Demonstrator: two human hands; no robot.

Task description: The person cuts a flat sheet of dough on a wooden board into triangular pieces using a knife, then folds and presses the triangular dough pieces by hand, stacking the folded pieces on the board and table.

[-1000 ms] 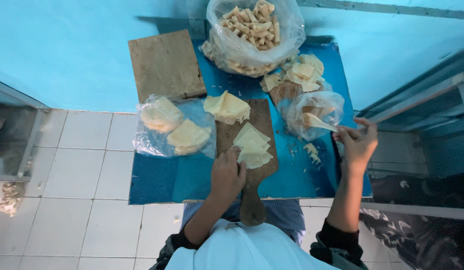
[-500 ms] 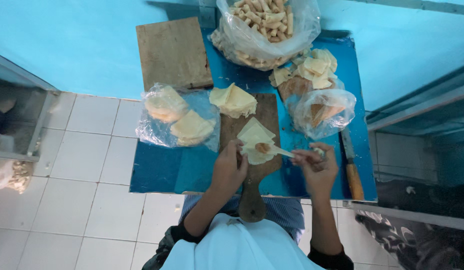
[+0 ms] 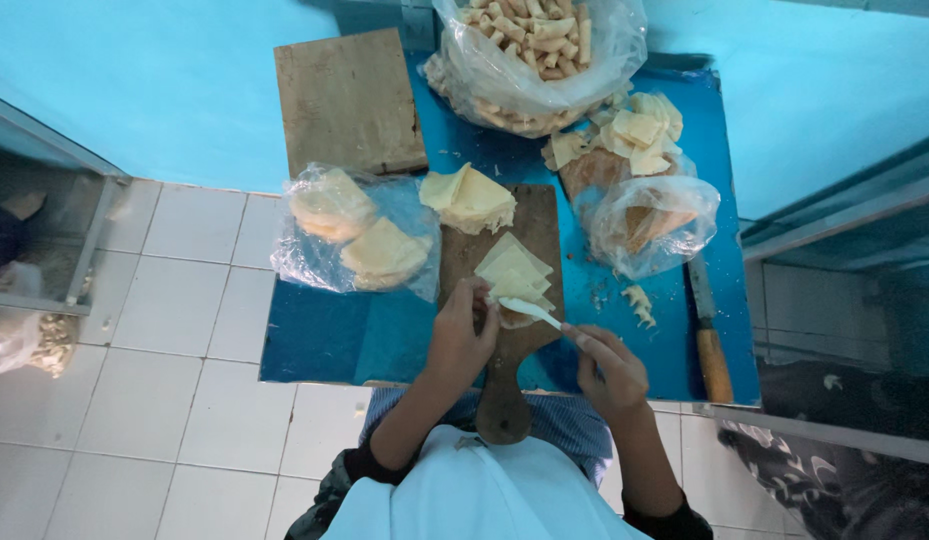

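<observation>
- Far left on the blue tabletop (image 3: 324,345): a clear plastic bag of pale folded wrappers (image 3: 356,235); beyond it a bare square wooden board (image 3: 346,98).
- Centre: a paddle-shaped wooden cutting board (image 3: 504,300), handle toward us. A stack of pale square dough wrappers (image 3: 514,270) sits mid-board, and a looser wrapper pile (image 3: 469,198) at its far end.
- Our left hand (image 3: 459,340) rests on the near left edge of the stack, fingers curled down, pinning the top sheet.
- Our right hand (image 3: 609,372) pinches a small white plastic spatula (image 3: 529,310) by its near end; the tip lies on the top wrapper.
- Our read: filling or spreading step in hand. Next move calls for lifting the spatula clear, then folding or rolling the sheet without dragging the one beneath.
- Far centre: a big clear bag of finished tan rolls (image 3: 529,45).
- Right: a clear bag of filling (image 3: 649,225), then a wooden-handled knife (image 3: 709,335) near the edge.
</observation>
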